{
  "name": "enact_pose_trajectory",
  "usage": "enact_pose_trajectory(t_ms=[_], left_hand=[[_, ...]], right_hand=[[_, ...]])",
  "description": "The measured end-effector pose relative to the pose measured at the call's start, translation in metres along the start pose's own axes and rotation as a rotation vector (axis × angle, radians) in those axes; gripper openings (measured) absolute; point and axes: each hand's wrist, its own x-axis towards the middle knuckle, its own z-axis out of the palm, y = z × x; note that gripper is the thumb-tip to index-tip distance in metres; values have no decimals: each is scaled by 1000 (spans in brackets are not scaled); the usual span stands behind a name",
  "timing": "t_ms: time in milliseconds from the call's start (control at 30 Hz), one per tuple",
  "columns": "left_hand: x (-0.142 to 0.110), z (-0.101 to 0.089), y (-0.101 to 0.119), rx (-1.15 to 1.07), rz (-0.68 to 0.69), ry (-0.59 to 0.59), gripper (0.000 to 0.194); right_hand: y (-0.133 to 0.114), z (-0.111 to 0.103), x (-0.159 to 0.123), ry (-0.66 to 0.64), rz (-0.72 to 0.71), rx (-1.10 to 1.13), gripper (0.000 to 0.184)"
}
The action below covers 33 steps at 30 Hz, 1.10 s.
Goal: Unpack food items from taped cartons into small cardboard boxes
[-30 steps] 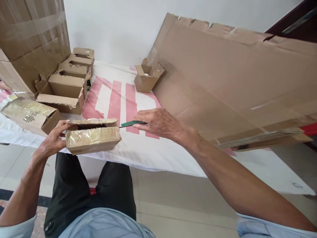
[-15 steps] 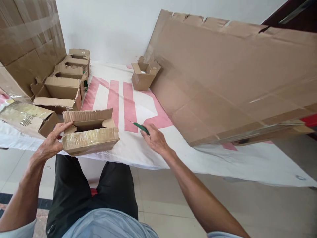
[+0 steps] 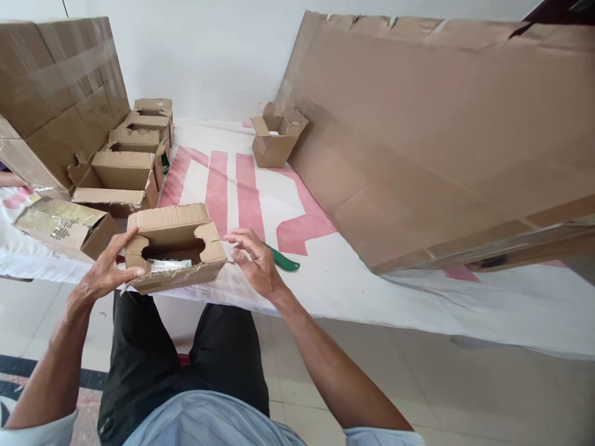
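My left hand (image 3: 108, 271) grips the left end of a small cardboard box (image 3: 174, 246) at the table's near edge. The box's top flaps are open and something pale with green print shows inside. My right hand (image 3: 253, 260) hovers at the box's right end, fingers spread and holding nothing. A green-handled knife (image 3: 282, 260) lies on the white and red cloth (image 3: 325, 279) just right of that hand.
Several opened small boxes (image 3: 125, 167) stand in a row at the left beside a large taped carton (image 3: 56, 93). A taped box (image 3: 65, 226) lies at the near left. One small open box (image 3: 275, 139) sits at the back. A big cardboard sheet (image 3: 441, 136) covers the right side.
My right hand put the green knife down on the cloth and moved left to the box. The box's flaps are now open and the box is tilted up.
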Motion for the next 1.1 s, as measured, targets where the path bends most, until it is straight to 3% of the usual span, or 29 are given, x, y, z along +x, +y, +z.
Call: enact_pose_trajectory(t_ms=[133, 333, 600, 833, 967, 1100], left_hand=[[-1, 1, -3, 21, 2, -14, 120], [2, 7, -2, 24, 9, 7, 118], [7, 13, 7, 62, 68, -4, 119], [18, 17, 16, 134, 202, -149, 142], [13, 19, 18, 173, 230, -150, 137], [2, 23, 20, 228, 314, -104, 136]], right_hand=[[-21, 8, -2, -105, -140, -93, 59], [-7, 16, -14, -149, -203, -291, 73], [7, 24, -15, -21, -242, -475, 29], [3, 11, -20, 18, -336, -566, 26], [-18, 2, -12, -105, -454, -551, 39], [-40, 6, 6, -310, -540, -518, 32]])
